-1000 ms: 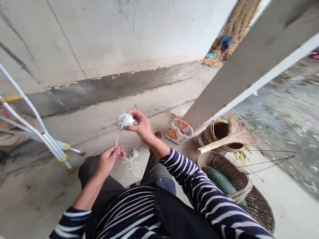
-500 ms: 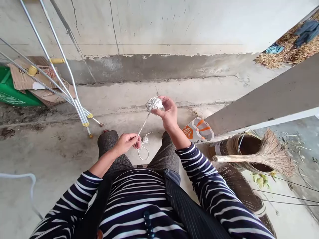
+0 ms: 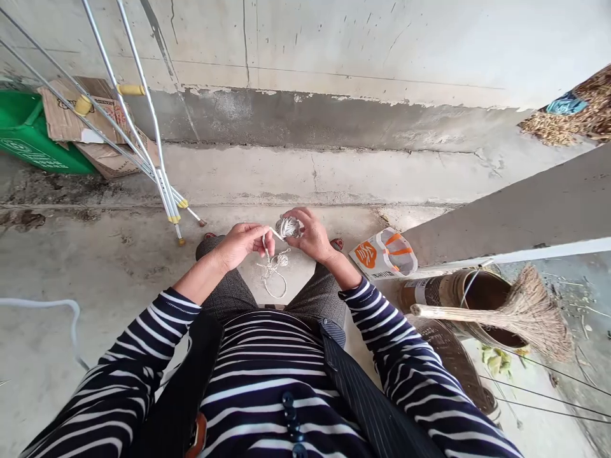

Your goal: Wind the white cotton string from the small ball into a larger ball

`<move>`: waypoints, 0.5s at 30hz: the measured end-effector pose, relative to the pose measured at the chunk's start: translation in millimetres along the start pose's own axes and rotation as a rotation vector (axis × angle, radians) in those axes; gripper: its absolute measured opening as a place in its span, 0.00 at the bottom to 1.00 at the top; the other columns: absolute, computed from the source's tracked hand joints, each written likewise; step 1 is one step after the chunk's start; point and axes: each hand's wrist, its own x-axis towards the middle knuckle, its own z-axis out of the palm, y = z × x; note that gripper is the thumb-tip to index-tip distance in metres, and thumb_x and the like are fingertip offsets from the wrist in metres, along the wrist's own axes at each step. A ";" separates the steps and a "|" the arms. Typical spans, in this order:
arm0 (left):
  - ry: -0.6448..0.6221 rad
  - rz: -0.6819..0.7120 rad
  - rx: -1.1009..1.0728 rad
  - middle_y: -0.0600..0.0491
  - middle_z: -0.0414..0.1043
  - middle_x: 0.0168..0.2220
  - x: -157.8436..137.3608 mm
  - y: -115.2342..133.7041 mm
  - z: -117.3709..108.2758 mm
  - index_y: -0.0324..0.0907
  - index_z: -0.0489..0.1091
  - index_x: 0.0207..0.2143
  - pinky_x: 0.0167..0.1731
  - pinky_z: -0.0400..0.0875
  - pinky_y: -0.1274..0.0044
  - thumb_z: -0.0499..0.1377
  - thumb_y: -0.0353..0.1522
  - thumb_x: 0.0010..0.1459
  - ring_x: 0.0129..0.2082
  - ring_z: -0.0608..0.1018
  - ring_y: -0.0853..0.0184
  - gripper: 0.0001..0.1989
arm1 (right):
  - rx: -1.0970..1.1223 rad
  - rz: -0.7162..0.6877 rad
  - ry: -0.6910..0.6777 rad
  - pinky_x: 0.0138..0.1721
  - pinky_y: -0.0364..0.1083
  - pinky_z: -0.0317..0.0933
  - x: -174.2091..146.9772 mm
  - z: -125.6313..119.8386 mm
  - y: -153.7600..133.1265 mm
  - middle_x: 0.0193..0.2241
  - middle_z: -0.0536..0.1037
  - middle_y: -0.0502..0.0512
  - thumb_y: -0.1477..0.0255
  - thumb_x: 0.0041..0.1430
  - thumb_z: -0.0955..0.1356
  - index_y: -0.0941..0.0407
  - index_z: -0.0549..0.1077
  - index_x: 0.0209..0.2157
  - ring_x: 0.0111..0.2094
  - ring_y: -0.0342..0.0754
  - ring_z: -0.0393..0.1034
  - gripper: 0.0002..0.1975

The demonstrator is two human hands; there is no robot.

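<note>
A ball of white cord (image 3: 287,226) is gripped in my right hand (image 3: 312,236), with the thumb below it and the fingers over its far side. My left hand (image 3: 245,245) pinches the strand of cord (image 3: 277,234) that runs from the ball, close beside it. Below my left hand, a loose loop of cord (image 3: 275,286) and a small bunched clump (image 3: 282,259) hang or lie between my knees; I cannot tell whether they touch the floor.
Crutches (image 3: 162,184) lean at the left, by a green bin (image 3: 48,143) and flattened cardboard (image 3: 71,114). On the right are a white and orange bag (image 3: 382,254), a bucket (image 3: 429,289) and a straw broom (image 3: 529,312). A wall (image 3: 334,121) runs ahead.
My left hand has moved up and away from my body, close to the ball. The ball in my right hand has come slightly nearer, and the strand between the hands is shorter.
</note>
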 end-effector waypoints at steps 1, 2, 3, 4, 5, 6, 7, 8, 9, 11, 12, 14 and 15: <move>0.022 0.010 -0.025 0.48 0.77 0.25 1.4 -1.4 -2.1 0.37 0.72 0.27 0.23 0.67 0.80 0.63 0.42 0.60 0.25 0.78 0.68 0.17 | 0.009 0.018 -0.066 0.42 0.48 0.68 -1.8 0.2 -0.3 0.53 0.73 0.58 0.80 0.43 0.72 0.54 0.76 0.50 0.49 0.55 0.71 0.28; 0.034 0.014 -0.032 0.48 0.77 0.25 2.6 -2.5 -4.3 0.37 0.73 0.28 0.23 0.66 0.80 0.64 0.42 0.59 0.26 0.77 0.68 0.17 | 0.024 0.033 -0.130 0.42 0.47 0.67 -3.4 0.0 -0.8 0.52 0.74 0.58 0.80 0.43 0.72 0.54 0.76 0.50 0.48 0.54 0.71 0.28; 0.038 0.013 -0.027 0.48 0.77 0.26 3.7 -3.5 -6.8 0.36 0.73 0.28 0.23 0.66 0.80 0.65 0.41 0.59 0.26 0.78 0.68 0.16 | 0.050 0.045 -0.191 0.42 0.47 0.66 -4.9 -0.6 -1.3 0.51 0.74 0.58 0.80 0.42 0.73 0.54 0.76 0.49 0.48 0.53 0.71 0.28; 0.039 0.008 -0.013 0.48 0.77 0.26 4.5 -4.2 -9.4 0.36 0.74 0.29 0.23 0.67 0.80 0.65 0.41 0.60 0.26 0.78 0.68 0.16 | 0.089 0.059 -0.244 0.42 0.47 0.66 -6.2 -1.4 -1.6 0.50 0.74 0.57 0.80 0.42 0.73 0.55 0.77 0.49 0.47 0.52 0.71 0.28; 0.040 0.000 0.003 0.47 0.78 0.26 5.4 -5.0 -12.4 0.36 0.74 0.29 0.24 0.67 0.80 0.65 0.40 0.60 0.26 0.78 0.68 0.16 | 0.139 0.076 -0.286 0.41 0.46 0.65 -7.5 -2.4 -1.7 0.49 0.75 0.57 0.80 0.41 0.73 0.55 0.76 0.49 0.47 0.52 0.70 0.29; 0.043 -0.011 0.020 0.47 0.78 0.26 6.2 -5.7 -15.6 0.36 0.74 0.29 0.24 0.67 0.80 0.65 0.40 0.60 0.26 0.78 0.68 0.15 | 0.196 0.094 -0.318 0.41 0.46 0.65 -8.8 -3.5 -1.3 0.49 0.75 0.57 0.79 0.41 0.73 0.56 0.76 0.50 0.47 0.51 0.69 0.29; 0.053 -0.025 0.041 0.47 0.78 0.26 7.2 -6.6 -19.0 0.36 0.74 0.28 0.24 0.67 0.80 0.65 0.40 0.60 0.26 0.79 0.68 0.15 | 0.259 0.109 -0.345 0.40 0.45 0.64 -10.0 -4.7 -0.6 0.48 0.75 0.57 0.79 0.41 0.73 0.56 0.76 0.49 0.46 0.51 0.69 0.29; 0.066 -0.040 0.070 0.47 0.78 0.26 8.5 -7.8 -22.4 0.36 0.74 0.28 0.24 0.67 0.80 0.64 0.40 0.60 0.26 0.79 0.67 0.15 | 0.327 0.121 -0.369 0.41 0.45 0.64 -11.2 -6.0 0.4 0.47 0.75 0.56 0.79 0.41 0.73 0.56 0.76 0.49 0.46 0.50 0.68 0.28; 0.079 -0.058 0.110 0.47 0.78 0.26 9.9 -9.2 -25.7 0.36 0.75 0.27 0.24 0.67 0.80 0.64 0.40 0.60 0.26 0.79 0.67 0.15 | 0.398 0.129 -0.395 0.42 0.45 0.64 -12.4 -7.2 1.6 0.46 0.76 0.56 0.78 0.41 0.72 0.56 0.76 0.49 0.46 0.50 0.68 0.28; 0.096 -0.092 0.204 0.46 0.77 0.25 13.6 -12.4 -31.3 0.36 0.75 0.26 0.23 0.67 0.79 0.65 0.40 0.59 0.25 0.78 0.68 0.16 | 0.542 0.142 -0.455 0.45 0.46 0.63 -15.2 -9.1 4.3 0.44 0.76 0.54 0.77 0.43 0.72 0.55 0.75 0.49 0.45 0.49 0.68 0.28; 0.095 -0.109 0.246 0.46 0.77 0.25 15.6 -14.0 -33.3 0.35 0.76 0.25 0.23 0.67 0.79 0.65 0.40 0.59 0.24 0.78 0.68 0.17 | 0.611 0.154 -0.486 0.45 0.46 0.63 -16.8 -9.6 5.7 0.44 0.76 0.53 0.77 0.43 0.73 0.54 0.75 0.50 0.45 0.48 0.68 0.27; 0.079 -0.140 0.305 0.45 0.77 0.25 19.3 -16.6 -35.6 0.35 0.76 0.24 0.24 0.68 0.79 0.65 0.41 0.58 0.25 0.77 0.68 0.18 | 0.726 0.190 -0.525 0.43 0.44 0.63 -20.4 -9.9 7.9 0.42 0.75 0.52 0.76 0.45 0.73 0.53 0.74 0.51 0.43 0.47 0.69 0.28; 0.070 -0.154 0.323 0.45 0.78 0.25 20.8 -17.5 -35.9 0.35 0.76 0.23 0.24 0.68 0.79 0.66 0.41 0.58 0.25 0.77 0.68 0.18 | 0.771 0.207 -0.530 0.41 0.44 0.62 -22.3 -9.7 8.7 0.42 0.75 0.51 0.75 0.46 0.74 0.52 0.73 0.51 0.42 0.47 0.69 0.28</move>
